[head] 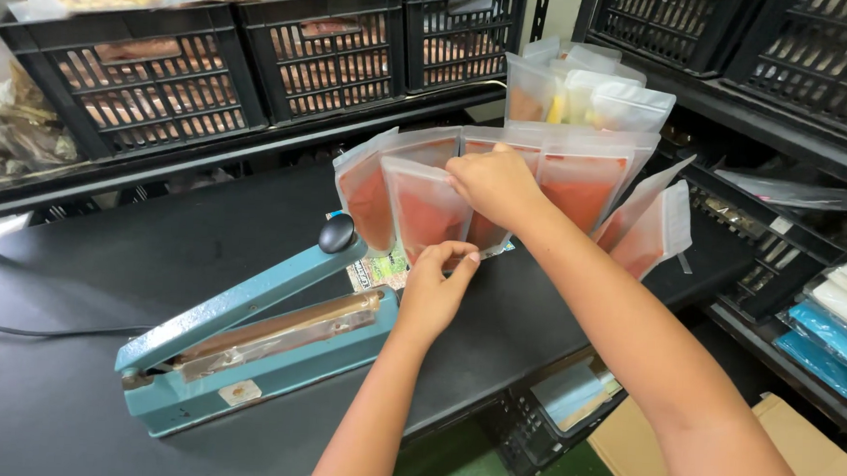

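Several clear pouches of red powder (578,183) stand in a fanned row on the black table (108,272). My right hand (494,184) reaches over the row and grips the top edge of one middle pouch. My left hand (436,286) pinches the bottom corner of a red powder pouch (426,214) at the front of the row. A teal heat sealer (247,349) with a black knob (337,233) lies just left of my left hand, its arm raised.
Black plastic crates (150,78) holding bagged goods line the shelf behind. More pouches with pale contents (591,98) stand behind the red row. Shelves at the right hold blue and white packets (833,337). A crate (549,415) and cardboard box (813,464) sit below the table.
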